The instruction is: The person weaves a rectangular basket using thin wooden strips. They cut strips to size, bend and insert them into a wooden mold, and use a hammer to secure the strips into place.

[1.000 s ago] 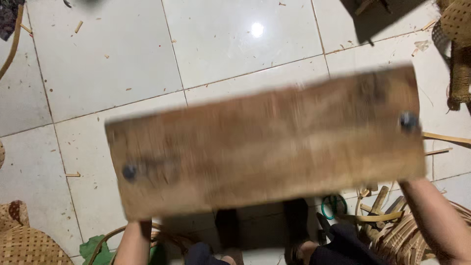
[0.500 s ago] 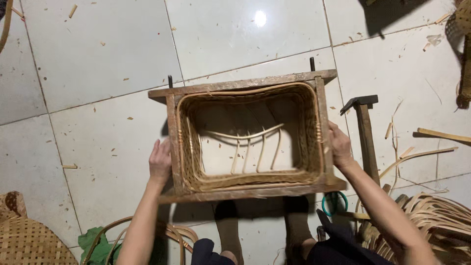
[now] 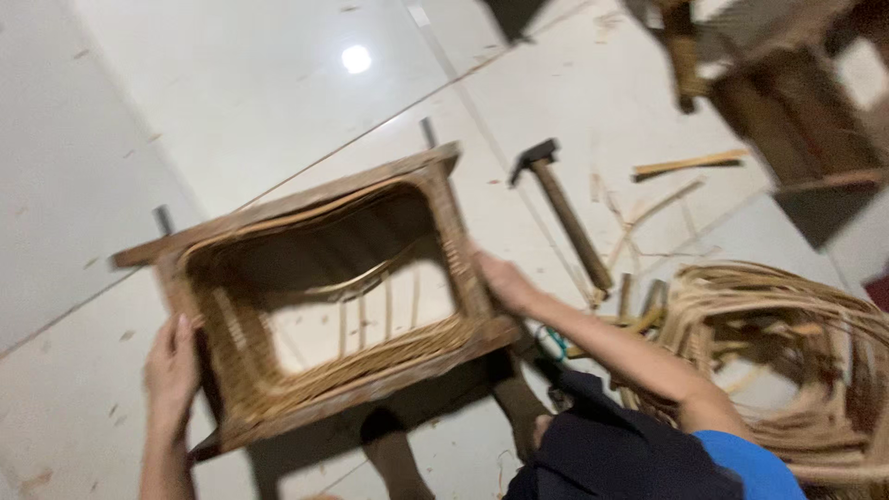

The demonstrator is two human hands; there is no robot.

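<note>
A rectangular wooden frame point(image 3: 296, 199) with a partly woven rattan basket inside lies on the tiled floor, its opening facing up. My left hand point(image 3: 171, 366) presses flat against the frame's left side. My right hand point(image 3: 505, 282) rests on its right side. Loose rattan strands point(image 3: 370, 282) curve across the open bottom of the weave. Neither hand wraps fully around the wood; both steady it from outside.
A hammer point(image 3: 560, 208) with a wooden handle lies on the floor right of the frame. A coil of rattan strips point(image 3: 787, 343) sits at the right. Wood slivers point(image 3: 690, 165) and a dark wooden stool point(image 3: 787, 102) lie further back. My bare feet point(image 3: 398, 458) are under the frame.
The frame was held up with its solid board facing me, then turned over and set on the floor with the opening up. The view has since swung right and tilted.
</note>
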